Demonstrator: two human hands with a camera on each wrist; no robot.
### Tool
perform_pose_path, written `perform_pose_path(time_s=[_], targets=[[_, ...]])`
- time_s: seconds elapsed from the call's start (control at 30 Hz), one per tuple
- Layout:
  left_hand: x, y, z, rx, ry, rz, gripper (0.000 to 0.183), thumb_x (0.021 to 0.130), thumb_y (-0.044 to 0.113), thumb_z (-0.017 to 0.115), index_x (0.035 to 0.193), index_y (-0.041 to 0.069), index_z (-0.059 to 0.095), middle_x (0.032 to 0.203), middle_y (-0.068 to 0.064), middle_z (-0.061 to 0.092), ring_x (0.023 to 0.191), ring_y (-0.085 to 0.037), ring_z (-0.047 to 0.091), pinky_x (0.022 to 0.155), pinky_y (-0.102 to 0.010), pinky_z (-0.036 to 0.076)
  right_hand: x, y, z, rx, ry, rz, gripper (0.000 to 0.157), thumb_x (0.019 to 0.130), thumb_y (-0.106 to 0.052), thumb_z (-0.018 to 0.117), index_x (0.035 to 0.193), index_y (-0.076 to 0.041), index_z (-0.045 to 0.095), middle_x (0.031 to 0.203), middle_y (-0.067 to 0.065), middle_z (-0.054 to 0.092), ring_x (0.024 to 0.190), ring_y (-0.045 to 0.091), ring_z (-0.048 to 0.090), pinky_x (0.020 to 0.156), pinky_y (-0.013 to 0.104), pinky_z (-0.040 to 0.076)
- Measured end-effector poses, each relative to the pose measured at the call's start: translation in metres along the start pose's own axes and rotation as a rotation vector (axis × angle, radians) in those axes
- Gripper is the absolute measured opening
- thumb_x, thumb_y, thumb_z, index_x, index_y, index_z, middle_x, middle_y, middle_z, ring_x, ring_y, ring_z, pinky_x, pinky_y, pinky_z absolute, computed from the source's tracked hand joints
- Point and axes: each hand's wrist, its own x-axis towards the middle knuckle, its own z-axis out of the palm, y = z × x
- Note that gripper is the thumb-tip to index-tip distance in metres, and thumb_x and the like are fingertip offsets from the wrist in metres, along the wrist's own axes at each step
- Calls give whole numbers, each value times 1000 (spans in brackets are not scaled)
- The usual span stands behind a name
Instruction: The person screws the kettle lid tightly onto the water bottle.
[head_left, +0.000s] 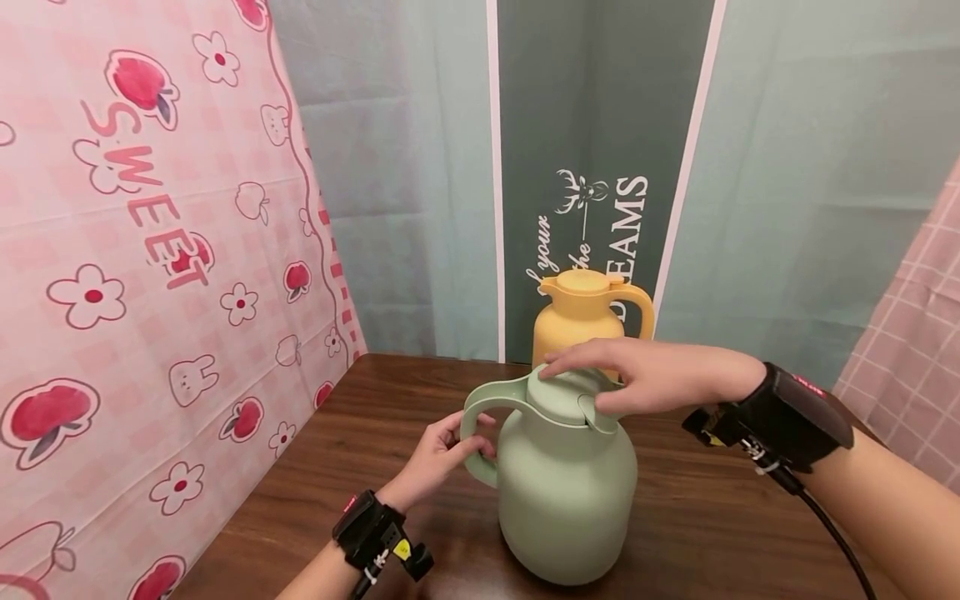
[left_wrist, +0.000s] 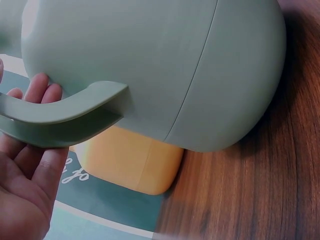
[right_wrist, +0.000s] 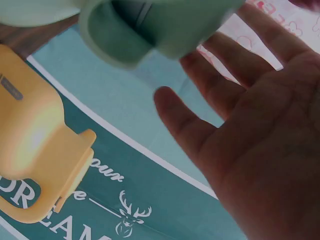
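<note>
A pale green thermos jug [head_left: 566, 492] stands upright on the wooden table, its handle toward the left and its spout toward the right. My left hand [head_left: 431, 462] holds the handle [left_wrist: 55, 112], with fingers passing through the loop and curving round it. Over the top of the jug lies my right hand [head_left: 648, 375], fingers extended across the round lid [head_left: 555, 400]. In the right wrist view those fingers [right_wrist: 215, 90] look straight, reaching to the jug's top near its spout [right_wrist: 110, 40]. Exactly where they touch the lid is partly hidden.
Behind the green jug stands a yellow thermos jug [head_left: 577, 325], its handle toward the right. The dark wooden table [head_left: 300, 517] ends at a grey-green curtain [head_left: 405, 167]. A pink printed cloth [head_left: 180, 350] hangs at the left, a checked one [head_left: 907, 308] at the right.
</note>
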Motion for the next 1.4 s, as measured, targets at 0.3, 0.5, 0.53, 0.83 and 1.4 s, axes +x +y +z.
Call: perform_pose_path(time_s=[0.3, 0.5, 0.53, 0.83, 1.4], targets=[[0, -1, 1, -4, 1, 4, 28, 98, 11, 52, 122, -2, 55, 92, -28, 64, 88, -17, 65, 76, -34, 54, 2, 6, 3, -92, 64, -47, 42, 89, -25, 64, 130, -32, 55, 126, -13, 49, 117, 13, 43, 91, 41, 43], [0, -2, 0, 1, 4, 0, 27, 98, 12, 53, 121, -1, 56, 92, -27, 65, 88, -17, 65, 76, -34, 53, 2, 7, 4, -102, 77, -3, 43, 90, -42, 62, 131, -35, 52, 123, -10, 45, 112, 14, 42, 87, 40, 43], [0, -2, 0, -1, 3, -2, 27, 98, 12, 53, 121, -1, 56, 92, -27, 65, 88, -17, 65, 76, -34, 53, 2, 7, 3, -72, 57, -5, 44, 90, -36, 63, 133, -34, 50, 127, -10, 44, 115, 15, 41, 89, 41, 42], [-1, -1, 1, -2, 0, 8, 28, 98, 11, 52, 122, -3, 55, 93, -28, 64, 88, -18, 66, 77, -34, 54, 0, 14, 0, 62, -44, -22, 61, 87, -16, 65, 142, -29, 44, 144, -12, 40, 134, 15, 33, 101, 38, 36], [2, -1, -1, 25, -2, -5, 16, 96, 10, 57, 100, -5, 58, 91, -28, 65, 87, -28, 66, 76, -34, 54, 0, 16, 10, -124, 159, -15, 60, 78, -57, 69, 130, -31, 53, 122, -17, 50, 109, 6, 49, 88, 34, 45]])
